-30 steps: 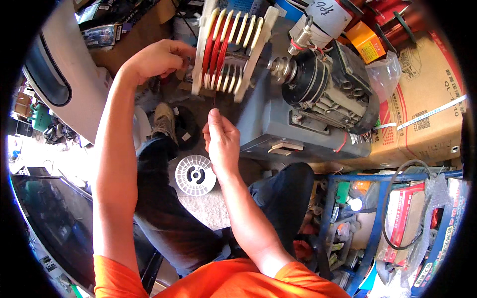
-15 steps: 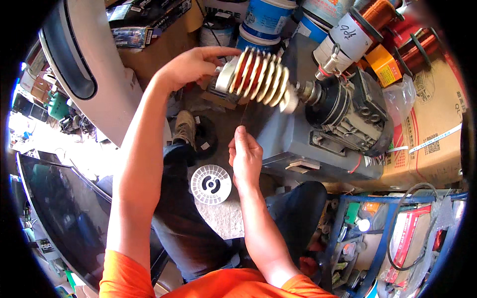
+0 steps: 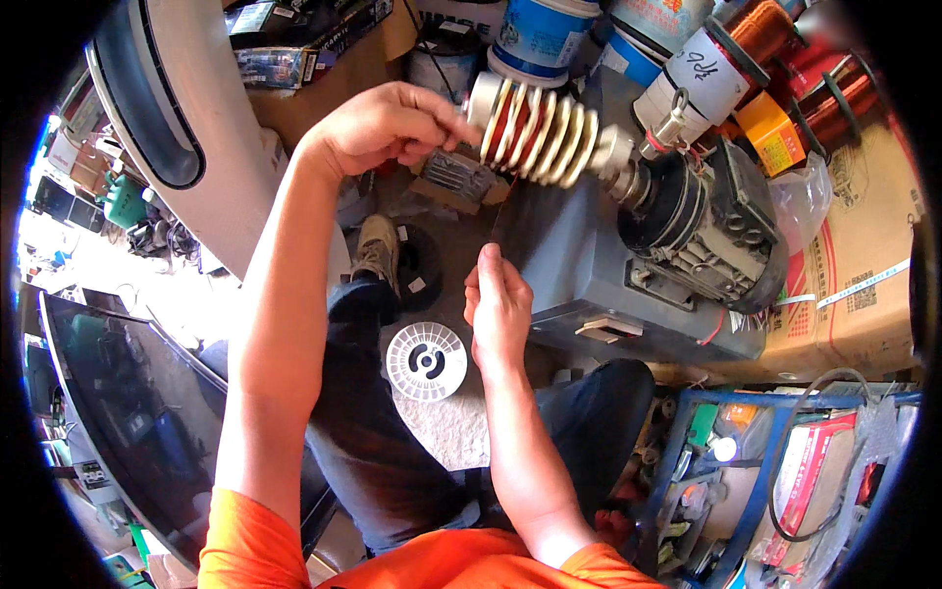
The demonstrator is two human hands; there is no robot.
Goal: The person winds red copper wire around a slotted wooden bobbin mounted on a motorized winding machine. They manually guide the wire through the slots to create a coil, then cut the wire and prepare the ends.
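A pale slotted coil former [image 3: 545,133] with red winding sits on the shaft of a dark electric motor [image 3: 702,226]. My left hand [image 3: 388,133] is at the former's left end, index finger reaching onto it and the other fingers loosely bent. My right hand [image 3: 498,309] is below, thumb up and fingers closed on a thin wire that runs up to the former. Left of that hand, a white slotted spool [image 3: 426,361] is near the floor, between my legs.
The motor rests on a gray metal housing [image 3: 579,275]. Copper wire spools [image 3: 834,98] and buckets [image 3: 540,29] stand behind. A cardboard box [image 3: 859,236] is at right, a blue-framed bin [image 3: 736,471] lower right, a dark screen [image 3: 128,402] lower left.
The former has rotated and looks more sideways, its slots differently angled. My left hand stays at its end with shifted fingers. The view has moved, sliding the scene right in the picture.
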